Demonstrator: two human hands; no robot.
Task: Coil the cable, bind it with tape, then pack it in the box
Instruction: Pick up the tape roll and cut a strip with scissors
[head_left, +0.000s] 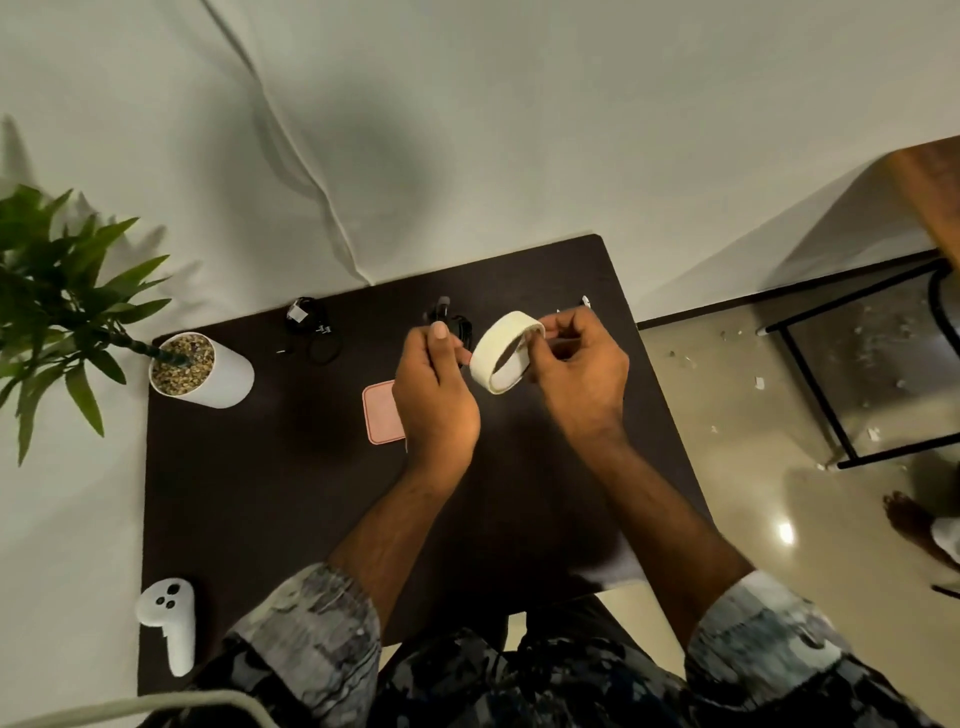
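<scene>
The left hand (434, 387) grips a coiled black cable (457, 332), light and springy, so hold it across the bundled loops to stop them unwinding. The right hand (574, 364) pinches the rim of a masking-tape roll (506, 358) held above the dark table (260, 493) – a light, rigid ring (its free end probably tears easily). Count: one tape roll, one held coil, a second black cable bundle (310, 325) lying well apart, one pink box (382, 413).
</scene>
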